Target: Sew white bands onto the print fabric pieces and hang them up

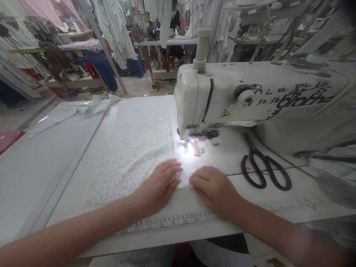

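A white patterned fabric (133,148) lies flat on the sewing table (69,174), running back from the needle area. My left hand (158,185) rests flat on its near right corner, fingers stretched toward the lit needle (185,146). My right hand (213,187) lies just right of it with its fingers curled down on the fabric's edge, in front of the presser foot. A white sewing machine (250,96) stands behind both hands.
Black scissors (264,167) lie on the table right of my right hand. A printed ruler (172,220) runs along the table's front edge. Loose white cloth pieces (80,109) sit at the back left. Hanging garments, work tables and a seated person (178,22) fill the background.
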`<state>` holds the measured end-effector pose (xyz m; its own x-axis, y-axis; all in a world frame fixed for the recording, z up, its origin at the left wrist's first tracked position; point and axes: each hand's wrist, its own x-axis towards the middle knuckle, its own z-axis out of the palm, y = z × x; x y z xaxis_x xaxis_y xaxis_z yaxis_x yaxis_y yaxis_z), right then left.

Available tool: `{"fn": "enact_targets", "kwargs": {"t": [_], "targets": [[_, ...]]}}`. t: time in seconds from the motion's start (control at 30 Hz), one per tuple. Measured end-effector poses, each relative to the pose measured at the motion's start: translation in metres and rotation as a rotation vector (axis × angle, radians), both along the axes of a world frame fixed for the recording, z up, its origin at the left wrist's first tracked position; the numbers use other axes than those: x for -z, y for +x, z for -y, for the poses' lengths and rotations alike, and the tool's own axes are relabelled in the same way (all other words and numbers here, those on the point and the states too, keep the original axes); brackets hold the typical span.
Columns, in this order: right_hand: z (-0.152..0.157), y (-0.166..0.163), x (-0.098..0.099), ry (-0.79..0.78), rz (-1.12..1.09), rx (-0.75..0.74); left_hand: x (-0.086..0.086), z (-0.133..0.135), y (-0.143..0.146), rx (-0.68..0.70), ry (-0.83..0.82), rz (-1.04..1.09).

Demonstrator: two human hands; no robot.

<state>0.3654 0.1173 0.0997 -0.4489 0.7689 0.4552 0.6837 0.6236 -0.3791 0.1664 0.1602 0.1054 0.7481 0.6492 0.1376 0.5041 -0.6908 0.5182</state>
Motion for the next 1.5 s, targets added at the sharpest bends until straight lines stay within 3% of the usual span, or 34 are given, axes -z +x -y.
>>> {"fn": "enact_targets", "kwargs": {"t": [0.17,0.47,0.67,0.77,0.97,1.5], "targets": [[-0.023,0.003,0.002,0.039,0.031,0.012,0.003,-0.027,0.005,-0.024,0.081,-0.07],[-0.051,0.009,0.009,0.069,0.088,-0.008,-0.003,-0.072,0.005,0.062,0.17,-0.124],[-0.047,0.024,0.007,0.077,0.023,-0.074,-0.01,-0.06,0.01,0.197,0.159,-0.112],[-0.047,0.028,0.01,0.033,-0.005,-0.021,-0.007,-0.058,0.01,0.187,0.119,-0.054],[-0.048,0.027,0.01,0.022,0.038,-0.082,-0.005,-0.064,0.007,0.195,0.08,-0.04],[-0.049,0.017,0.006,0.06,0.286,0.087,-0.004,-0.068,0.009,0.178,0.114,-0.063]]}}
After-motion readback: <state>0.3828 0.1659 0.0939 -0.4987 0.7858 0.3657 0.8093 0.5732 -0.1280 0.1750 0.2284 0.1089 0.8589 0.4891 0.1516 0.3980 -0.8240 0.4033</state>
